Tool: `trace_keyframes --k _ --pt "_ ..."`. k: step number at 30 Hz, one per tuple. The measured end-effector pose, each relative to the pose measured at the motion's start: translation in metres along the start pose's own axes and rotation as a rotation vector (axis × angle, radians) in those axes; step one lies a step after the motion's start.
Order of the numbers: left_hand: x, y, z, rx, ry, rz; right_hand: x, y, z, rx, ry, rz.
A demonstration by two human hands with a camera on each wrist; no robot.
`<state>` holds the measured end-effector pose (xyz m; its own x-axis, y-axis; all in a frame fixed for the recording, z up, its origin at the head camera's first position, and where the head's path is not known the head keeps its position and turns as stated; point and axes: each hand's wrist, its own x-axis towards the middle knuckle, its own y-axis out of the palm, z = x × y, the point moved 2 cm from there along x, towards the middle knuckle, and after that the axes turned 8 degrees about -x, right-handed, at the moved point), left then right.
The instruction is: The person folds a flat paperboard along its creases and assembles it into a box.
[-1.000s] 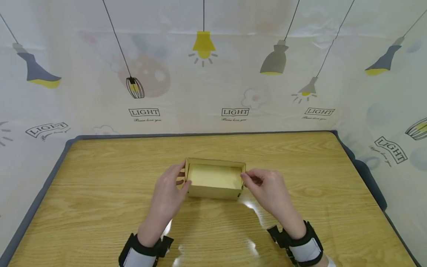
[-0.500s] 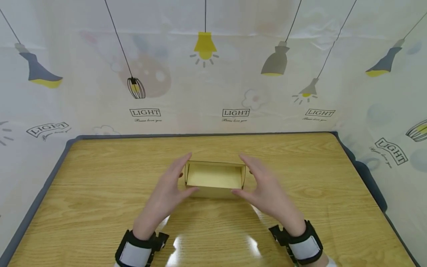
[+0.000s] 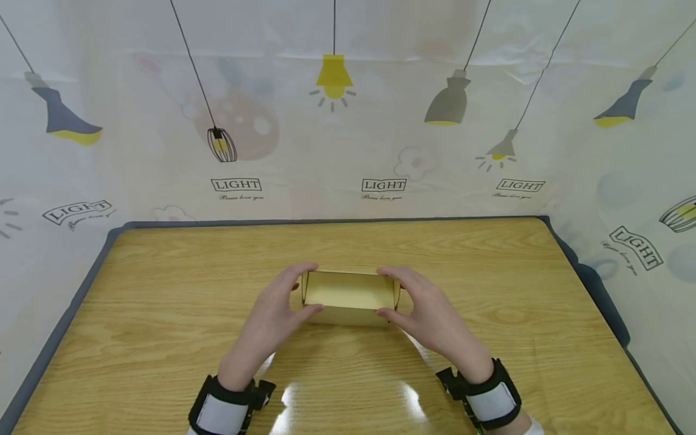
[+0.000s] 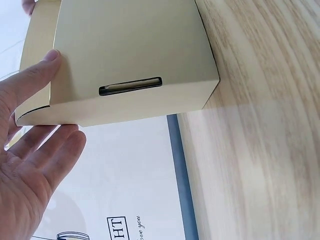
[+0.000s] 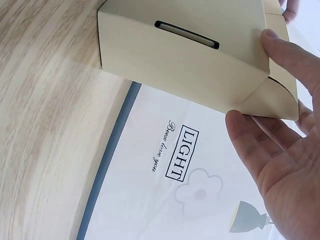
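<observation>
An open-topped cream cardboard box (image 3: 348, 316) sits on the wooden table in the head view, its long side facing me. My left hand (image 3: 272, 314) grips its left end, thumb on the front wall and a fingertip at the back rim. At the right end my right hand (image 3: 435, 314) holds it the same way. In the left wrist view, a narrow slot (image 4: 131, 86) shows in the box near one end, and the left hand's (image 4: 30, 160) other fingers touch the end wall. A similar slot (image 5: 187, 34) appears in the right wrist view. Part of the back wall is hidden.
The wooden table (image 3: 179, 290) has a dark blue border (image 3: 261, 222) along its back. Behind it hangs a pale curtain (image 3: 348, 145) printed with lamps. Each wrist wears a black strap, the left strap (image 3: 228, 405) and the right strap (image 3: 492, 396).
My right hand has left its pinch on the right end and spread along the box. Both hands' fingertips have come down onto the back rim, which now stands closer to the front wall.
</observation>
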<state>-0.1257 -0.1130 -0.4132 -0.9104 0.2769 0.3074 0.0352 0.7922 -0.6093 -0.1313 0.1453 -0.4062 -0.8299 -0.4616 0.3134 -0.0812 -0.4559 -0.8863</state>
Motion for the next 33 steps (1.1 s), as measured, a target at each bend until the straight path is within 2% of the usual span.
trace_keyframes --k 11,20,33 --pt "-0.0003 0.0 0.0022 0.001 0.049 -0.013 0.0004 0.0006 -0.0006 0.008 -0.021 -0.011" --pt "-0.0002 -0.0006 0.0019 0.024 0.098 -0.033 0.0003 0.0014 -0.0001 -0.028 -0.038 -0.033" --pt "-0.0006 -0.0007 0.0022 0.026 0.092 -0.032 0.0001 0.0022 -0.0008 -0.01 -0.08 -0.065"
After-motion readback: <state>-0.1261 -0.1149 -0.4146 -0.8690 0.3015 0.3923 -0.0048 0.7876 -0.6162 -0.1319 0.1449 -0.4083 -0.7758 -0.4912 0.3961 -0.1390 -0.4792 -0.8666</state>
